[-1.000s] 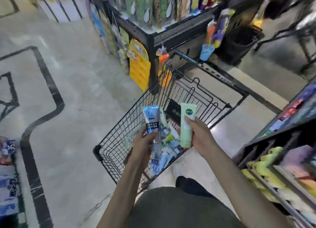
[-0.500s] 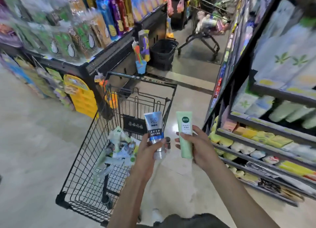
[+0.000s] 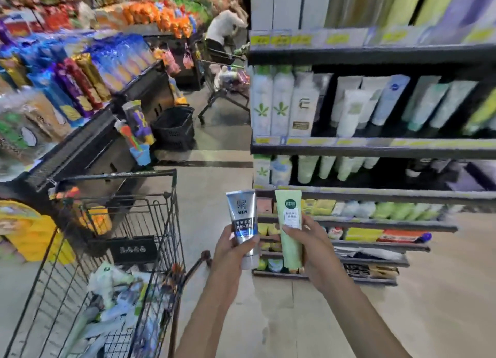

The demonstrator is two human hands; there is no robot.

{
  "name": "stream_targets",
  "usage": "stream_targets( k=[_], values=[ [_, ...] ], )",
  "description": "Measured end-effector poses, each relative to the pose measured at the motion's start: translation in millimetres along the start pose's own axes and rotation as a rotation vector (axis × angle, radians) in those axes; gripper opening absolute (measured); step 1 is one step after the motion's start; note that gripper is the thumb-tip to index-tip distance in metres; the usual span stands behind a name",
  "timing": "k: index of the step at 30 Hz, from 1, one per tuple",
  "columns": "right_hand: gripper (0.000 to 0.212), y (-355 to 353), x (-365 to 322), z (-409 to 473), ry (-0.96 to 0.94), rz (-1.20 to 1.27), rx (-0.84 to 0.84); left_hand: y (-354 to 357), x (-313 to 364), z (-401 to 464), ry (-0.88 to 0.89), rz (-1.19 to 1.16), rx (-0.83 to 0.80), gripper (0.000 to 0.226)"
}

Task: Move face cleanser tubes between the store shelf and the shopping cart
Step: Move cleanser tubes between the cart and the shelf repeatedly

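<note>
Tubes, two, held upright at lower centre of the frame. Silver-blue tube (image 3: 243, 223): left hand (image 3: 230, 253) curled round its lower half, label facing the camera, likely for reading. Green tube (image 3: 290, 231): right hand (image 3: 314, 247) gripping it likewise, nearest the store shelf (image 3: 375, 149) at right, probably its destination. Shopping cart (image 3: 112, 250), lower left, holds further tubes.

shopping cart (image 3: 112, 250) cut off, contents blurred
</note>
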State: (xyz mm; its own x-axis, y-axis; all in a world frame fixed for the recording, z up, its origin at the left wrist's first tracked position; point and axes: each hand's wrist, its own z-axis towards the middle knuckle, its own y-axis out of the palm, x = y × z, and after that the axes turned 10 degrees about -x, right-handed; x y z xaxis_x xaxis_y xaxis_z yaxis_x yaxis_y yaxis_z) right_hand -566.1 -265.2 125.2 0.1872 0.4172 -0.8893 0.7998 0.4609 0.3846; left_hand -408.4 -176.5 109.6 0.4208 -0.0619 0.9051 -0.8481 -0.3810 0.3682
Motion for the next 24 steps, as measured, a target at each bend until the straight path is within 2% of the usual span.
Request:
stream_targets(
  k=[5, 11, 19, 21, 24],
  values=[
    [0.041, -74.2, -28.5, -29.2, -0.050, -0.011, 0.054, 81.4, -21.4, -0.1, -0.005, 0.001, -0.053, 0.037],
    [0.043, -135.7, -59.0, -55.4, -0.085, -0.005, 0.065, 152.5, -30.2, 6.5, 0.001, 0.055, -0.096, 0.047],
    [0.046, -183.1, -86.3, -46.4, -0.099, 0.013, 0.096, 205.2, -12.0, 51.5, 0.144, 0.156, -0.104, 0.043],
    [0.046, -191.1, -95.6, -36.7, -0.104, 0.006, 0.090, 214.8, -3.6, 72.0, 0.179, 0.172, -0.098, 0.047],
    [0.046, -202.9, -113.4, -17.4, -0.116, -0.008, 0.089, 225.2, 13.9, 108.9, 0.192, 0.174, -0.082, 0.064]
  ],
)
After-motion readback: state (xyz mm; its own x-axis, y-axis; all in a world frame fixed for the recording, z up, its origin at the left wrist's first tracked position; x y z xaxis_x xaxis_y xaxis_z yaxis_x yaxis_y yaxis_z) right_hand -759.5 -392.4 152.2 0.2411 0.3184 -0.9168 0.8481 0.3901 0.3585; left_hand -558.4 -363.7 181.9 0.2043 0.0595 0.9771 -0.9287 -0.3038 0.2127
